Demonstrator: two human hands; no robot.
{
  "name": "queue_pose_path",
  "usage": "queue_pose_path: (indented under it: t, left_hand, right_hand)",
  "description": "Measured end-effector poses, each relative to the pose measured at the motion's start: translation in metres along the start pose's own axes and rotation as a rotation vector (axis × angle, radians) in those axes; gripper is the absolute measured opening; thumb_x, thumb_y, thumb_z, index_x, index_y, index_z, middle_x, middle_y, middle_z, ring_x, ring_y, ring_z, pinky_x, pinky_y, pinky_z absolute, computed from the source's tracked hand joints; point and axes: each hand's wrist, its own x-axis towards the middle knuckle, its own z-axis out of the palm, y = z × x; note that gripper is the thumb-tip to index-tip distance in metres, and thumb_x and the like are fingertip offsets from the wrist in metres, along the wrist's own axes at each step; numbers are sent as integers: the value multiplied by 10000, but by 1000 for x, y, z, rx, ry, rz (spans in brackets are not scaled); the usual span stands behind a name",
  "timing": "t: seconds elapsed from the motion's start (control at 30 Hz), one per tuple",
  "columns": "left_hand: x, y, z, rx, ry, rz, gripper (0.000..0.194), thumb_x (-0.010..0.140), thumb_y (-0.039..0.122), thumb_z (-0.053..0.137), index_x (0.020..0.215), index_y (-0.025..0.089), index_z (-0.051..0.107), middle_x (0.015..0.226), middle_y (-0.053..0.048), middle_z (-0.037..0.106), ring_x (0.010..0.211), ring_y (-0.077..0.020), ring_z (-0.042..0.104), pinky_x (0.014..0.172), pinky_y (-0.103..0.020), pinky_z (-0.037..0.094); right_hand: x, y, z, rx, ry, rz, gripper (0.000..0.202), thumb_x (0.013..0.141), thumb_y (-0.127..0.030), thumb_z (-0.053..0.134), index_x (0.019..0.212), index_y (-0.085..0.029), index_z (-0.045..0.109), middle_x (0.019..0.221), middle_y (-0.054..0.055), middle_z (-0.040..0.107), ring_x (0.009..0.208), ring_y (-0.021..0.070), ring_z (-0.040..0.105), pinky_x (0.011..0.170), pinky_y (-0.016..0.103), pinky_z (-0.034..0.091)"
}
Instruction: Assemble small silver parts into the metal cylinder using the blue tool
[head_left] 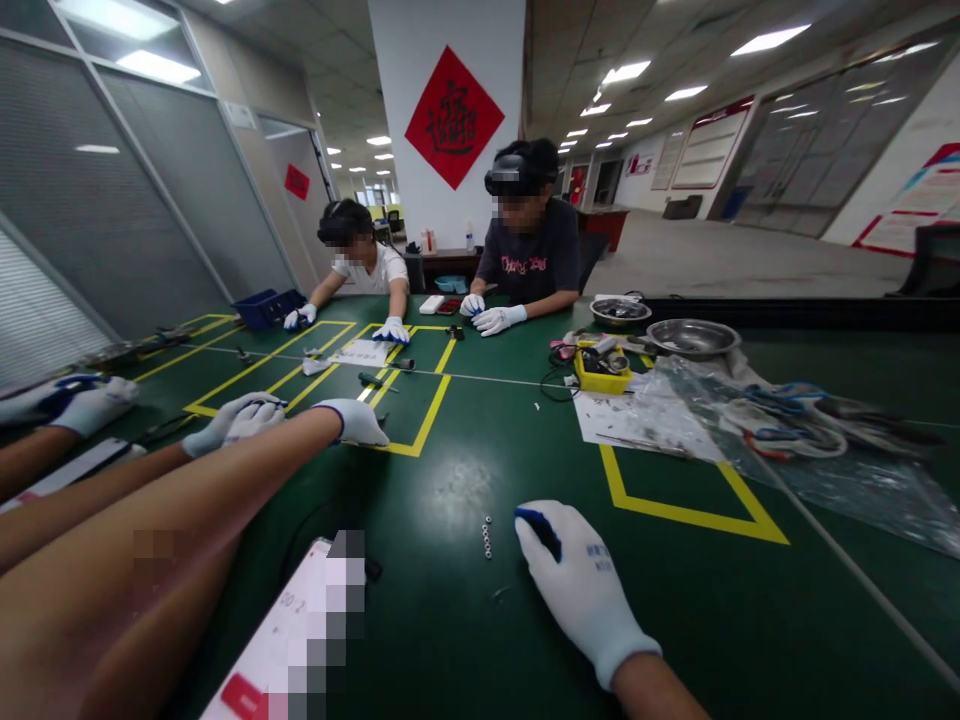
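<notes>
Small white rings (487,544) in short row on green tabletop (442,620). Probably light, stiff, apt to skid; best pinched by outer rims. Row's long axis runs near to far. Right hand (574,575) just beside, loosely curled, contents unclear. Left hand (361,422) farther forward, fingers hidden; cannot tell whether grasping.

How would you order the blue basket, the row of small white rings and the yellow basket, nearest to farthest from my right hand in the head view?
1. Row of small white rings: just left of the right hand.
2. Yellow basket: farther forward, beyond the hand.
3. Blue basket: farthest, away at the far left.
</notes>
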Motion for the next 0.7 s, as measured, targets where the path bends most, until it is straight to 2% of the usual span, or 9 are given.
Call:
queue_pose_path:
  t: [0.1, 0.2, 0.33, 0.5, 0.6, 0.7]
  left_hand:
    - [-24, 6, 5, 107, -100, -1, 420, 628, 361, 792, 991, 151, 820, 1087, -247, 783, 1070, -406, 734, 936, -413, 560]
    - [-39, 13, 7, 172, -111, 5, 472, 694, 271, 707, 1137, 124, 772, 1226, -279, 735, 1170, -410, 699, 987, -447, 540]
    - [-43, 20, 4, 196, -121, 5, 456, 722, 276, 667, 1148, 138, 756, 1248, -267, 728, 1191, -387, 695, 999, -434, 537]
    - [-45, 28, 1, 165, -91, -13, 502, 715, 368, 678, 1176, 181, 740, 1216, -235, 747, 1186, -386, 695, 990, -446, 543]
    - [-51, 41, -5, 141, -66, 8, 463, 727, 371, 668, 1141, 177, 744, 1186, -234, 753, 1156, -397, 703, 973, -466, 548]
    - [-65, 65, -18, 110, -34, 87, 410, 775, 342, 628, 1135, 174, 730, 1183, -215, 754, 1123, -390, 711, 971, -478, 543]
  right_hand:
    - [1, -2, -1, -8, -15, -13, 285, 930, -409, 500, 930, -246, 734, 997, 101, 750, 972, 296, 701, 931, 492, 561]
    - [1, -5, -2, -15, -26, -21, 273, 931, -398, 508, 946, -237, 728, 1005, 104, 743, 982, 296, 695, 953, 493, 549]
    - [1, -6, -1, -33, -19, -22, 251, 934, -387, 524, 947, -239, 726, 1018, 100, 739, 985, 291, 689, 960, 485, 543]
    - [3, -9, 0, -56, -34, -42, 238, 946, -360, 521, 943, -237, 724, 998, 93, 742, 1009, 296, 683, 973, 487, 529]
    - [3, -9, 2, -47, -21, -35, 249, 950, -356, 514, 951, -227, 726, 1020, 101, 745, 1022, 298, 684, 992, 495, 525]
    - [4, -5, 6, 12, 20, -28, 328, 950, -383, 505, 1113, -192, 716, 1163, 131, 732, 1129, 301, 674, 1069, 500, 499]
